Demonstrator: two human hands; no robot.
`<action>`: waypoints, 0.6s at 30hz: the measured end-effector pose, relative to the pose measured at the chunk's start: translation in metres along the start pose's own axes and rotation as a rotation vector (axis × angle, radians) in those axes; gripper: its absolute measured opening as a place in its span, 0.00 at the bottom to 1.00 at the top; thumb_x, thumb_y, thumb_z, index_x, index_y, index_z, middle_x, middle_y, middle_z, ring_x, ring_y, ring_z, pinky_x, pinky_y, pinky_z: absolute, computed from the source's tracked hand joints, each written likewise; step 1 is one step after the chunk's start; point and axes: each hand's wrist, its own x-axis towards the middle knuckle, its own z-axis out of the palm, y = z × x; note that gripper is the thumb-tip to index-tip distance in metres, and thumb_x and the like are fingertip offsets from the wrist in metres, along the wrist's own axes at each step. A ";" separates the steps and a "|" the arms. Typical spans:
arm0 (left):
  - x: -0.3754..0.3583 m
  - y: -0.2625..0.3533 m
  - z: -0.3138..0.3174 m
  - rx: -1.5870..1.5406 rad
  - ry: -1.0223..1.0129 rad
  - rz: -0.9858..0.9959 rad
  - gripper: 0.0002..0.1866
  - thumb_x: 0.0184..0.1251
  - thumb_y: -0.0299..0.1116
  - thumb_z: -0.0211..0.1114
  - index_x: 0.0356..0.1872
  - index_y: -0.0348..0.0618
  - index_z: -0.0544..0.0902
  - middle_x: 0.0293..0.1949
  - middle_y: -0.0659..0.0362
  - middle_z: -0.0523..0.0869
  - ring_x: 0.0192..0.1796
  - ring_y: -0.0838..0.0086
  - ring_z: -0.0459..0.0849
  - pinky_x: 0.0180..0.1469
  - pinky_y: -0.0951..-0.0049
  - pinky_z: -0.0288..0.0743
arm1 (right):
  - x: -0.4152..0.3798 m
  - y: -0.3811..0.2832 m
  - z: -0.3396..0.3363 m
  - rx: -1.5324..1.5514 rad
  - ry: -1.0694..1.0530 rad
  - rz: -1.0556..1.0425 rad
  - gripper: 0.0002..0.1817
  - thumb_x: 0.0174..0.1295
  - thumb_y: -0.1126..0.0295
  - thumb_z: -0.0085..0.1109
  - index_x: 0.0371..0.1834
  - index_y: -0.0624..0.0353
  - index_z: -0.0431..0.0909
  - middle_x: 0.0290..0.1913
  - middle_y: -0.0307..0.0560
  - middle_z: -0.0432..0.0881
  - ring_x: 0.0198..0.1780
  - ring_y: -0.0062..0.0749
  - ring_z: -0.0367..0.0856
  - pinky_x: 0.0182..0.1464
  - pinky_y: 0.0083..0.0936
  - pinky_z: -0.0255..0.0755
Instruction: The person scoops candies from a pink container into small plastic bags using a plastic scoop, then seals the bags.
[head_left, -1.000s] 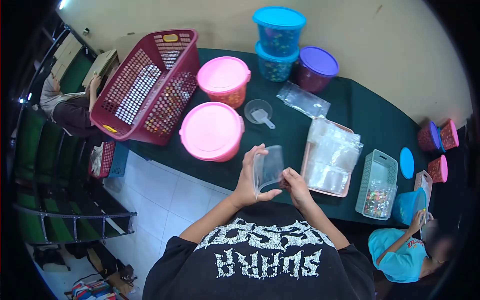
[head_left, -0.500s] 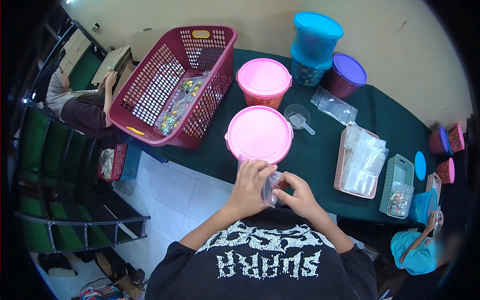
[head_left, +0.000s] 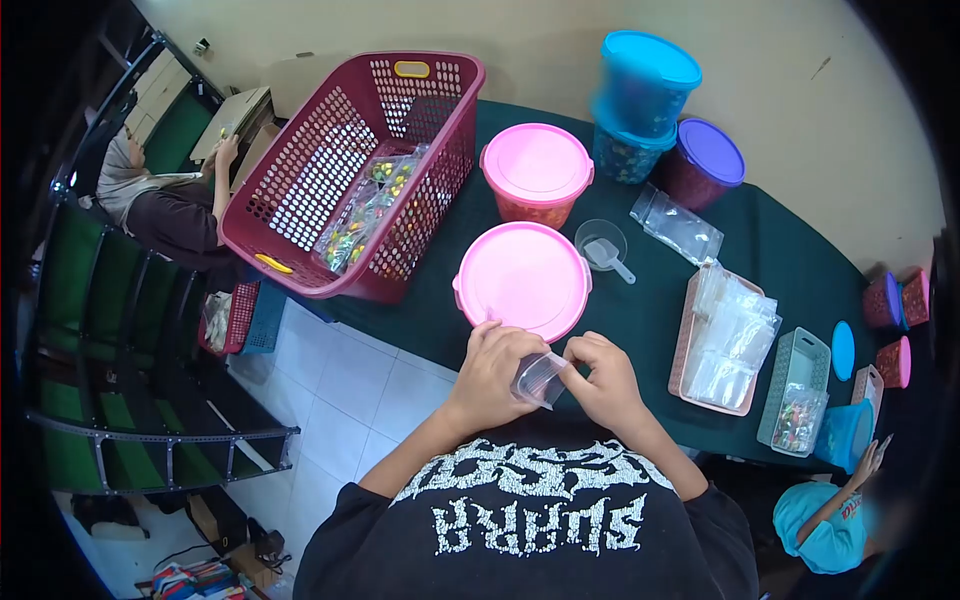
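Note:
A clear plastic bag (head_left: pixel 541 380) is held close in front of my chest, just below the front tub with a pink lid (head_left: pixel 522 280). My left hand (head_left: pixel 493 372) wraps round the bag's left side, fingers bent over it. On the opposite edge, my right hand (head_left: pixel 607 382) pinches the bag between thumb and curled fingers. The palms hide part of the bag. Beyond the front tub stands a second pink-lidded tub (head_left: pixel 538 205). A clear scoop (head_left: pixel 609 258) lies in a small round bowl (head_left: pixel 588 232) to the right.
A maroon basket (head_left: pixel 395 285) with filled candy bags stands on the left. Flat clear bags fill a pink tray (head_left: pixel 681 380); a grey tray (head_left: pixel 812 345) holds a filled packet. Blue tubs (head_left: pixel 640 90) and a purple-lidded tub (head_left: pixel 708 150) stand behind. One person sits left, another right.
My right hand has shifted slightly right and its fingers have curled more; the bag between my hands shows wider. The view has tilted slightly. The person at right has moved their hand lower.

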 end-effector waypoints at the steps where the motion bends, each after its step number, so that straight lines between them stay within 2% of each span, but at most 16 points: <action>1: 0.003 0.001 0.002 0.011 -0.008 -0.007 0.36 0.36 0.35 0.78 0.53 0.46 0.71 0.46 0.57 0.80 0.53 0.62 0.77 0.65 0.52 0.58 | 0.002 0.002 -0.005 -0.004 -0.002 -0.003 0.09 0.55 0.67 0.60 0.23 0.61 0.75 0.22 0.46 0.73 0.28 0.39 0.74 0.34 0.33 0.66; 3: 0.009 0.004 0.005 0.017 -0.020 -0.028 0.37 0.36 0.36 0.78 0.53 0.46 0.71 0.48 0.56 0.79 0.53 0.61 0.77 0.65 0.52 0.58 | 0.006 0.004 -0.013 -0.075 -0.040 -0.005 0.08 0.52 0.67 0.62 0.27 0.59 0.75 0.25 0.45 0.75 0.32 0.39 0.75 0.38 0.33 0.66; 4: 0.014 0.008 0.003 0.001 -0.089 -0.057 0.39 0.35 0.37 0.78 0.54 0.44 0.70 0.50 0.54 0.77 0.54 0.59 0.77 0.65 0.51 0.58 | 0.008 0.004 -0.017 -0.074 -0.048 0.000 0.08 0.52 0.67 0.62 0.27 0.59 0.75 0.25 0.45 0.75 0.32 0.39 0.75 0.38 0.33 0.66; 5: 0.018 0.011 0.002 -0.016 -0.160 -0.086 0.40 0.35 0.38 0.79 0.55 0.43 0.70 0.52 0.52 0.76 0.54 0.56 0.76 0.65 0.49 0.57 | 0.011 0.005 -0.020 -0.123 0.011 -0.098 0.08 0.51 0.68 0.63 0.29 0.58 0.75 0.28 0.44 0.76 0.35 0.38 0.75 0.40 0.33 0.66; 6: 0.018 0.013 0.002 -0.021 -0.163 -0.094 0.40 0.35 0.38 0.79 0.55 0.43 0.70 0.52 0.52 0.76 0.54 0.56 0.76 0.65 0.49 0.57 | 0.013 0.005 -0.023 -0.172 0.069 -0.196 0.10 0.50 0.68 0.64 0.32 0.57 0.75 0.31 0.44 0.76 0.37 0.38 0.75 0.42 0.33 0.65; 7: 0.018 0.014 0.001 -0.084 -0.205 -0.100 0.42 0.35 0.39 0.79 0.56 0.41 0.69 0.54 0.50 0.74 0.55 0.54 0.75 0.64 0.50 0.59 | 0.013 0.007 -0.027 -0.184 0.034 -0.178 0.14 0.48 0.68 0.68 0.36 0.57 0.74 0.36 0.42 0.77 0.41 0.37 0.75 0.44 0.33 0.64; 9: 0.019 0.014 0.004 -0.149 -0.253 -0.108 0.43 0.36 0.40 0.79 0.57 0.40 0.69 0.55 0.49 0.73 0.56 0.52 0.75 0.64 0.50 0.61 | 0.017 0.007 -0.031 -0.202 0.043 -0.184 0.15 0.47 0.67 0.69 0.36 0.57 0.74 0.36 0.42 0.77 0.41 0.37 0.75 0.44 0.33 0.64; 11: 0.020 0.013 0.006 -0.331 -0.251 -0.167 0.41 0.37 0.40 0.79 0.56 0.39 0.69 0.53 0.48 0.75 0.55 0.52 0.75 0.60 0.55 0.67 | 0.018 0.007 -0.028 -0.221 0.060 -0.185 0.16 0.46 0.66 0.70 0.36 0.57 0.74 0.35 0.41 0.77 0.40 0.36 0.75 0.44 0.32 0.64; 12: 0.022 0.011 0.007 -0.335 -0.255 -0.161 0.41 0.37 0.40 0.79 0.56 0.39 0.69 0.53 0.48 0.75 0.55 0.52 0.75 0.60 0.55 0.67 | 0.019 0.008 -0.025 -0.208 0.074 -0.190 0.17 0.46 0.65 0.70 0.36 0.57 0.75 0.36 0.41 0.77 0.40 0.36 0.75 0.44 0.32 0.64; 14: 0.025 0.006 0.007 -0.332 -0.217 -0.201 0.37 0.37 0.37 0.79 0.53 0.40 0.72 0.49 0.49 0.77 0.53 0.55 0.78 0.57 0.62 0.71 | 0.023 0.009 -0.023 -0.200 0.096 -0.195 0.18 0.46 0.64 0.71 0.37 0.57 0.75 0.36 0.41 0.77 0.41 0.35 0.75 0.44 0.32 0.64; 15: 0.026 0.002 0.006 -0.398 -0.194 -0.267 0.33 0.38 0.36 0.77 0.49 0.41 0.73 0.45 0.52 0.79 0.50 0.56 0.78 0.54 0.61 0.71 | 0.024 0.009 -0.022 -0.209 0.081 -0.184 0.18 0.46 0.64 0.71 0.37 0.57 0.75 0.36 0.41 0.77 0.41 0.35 0.75 0.44 0.32 0.63; 18: 0.029 -0.018 -0.003 -0.344 -0.237 -0.247 0.33 0.36 0.33 0.77 0.49 0.42 0.74 0.45 0.54 0.80 0.49 0.57 0.78 0.54 0.61 0.71 | 0.031 0.008 -0.018 -0.205 0.028 -0.106 0.19 0.47 0.62 0.71 0.38 0.57 0.74 0.37 0.42 0.78 0.41 0.35 0.76 0.46 0.32 0.65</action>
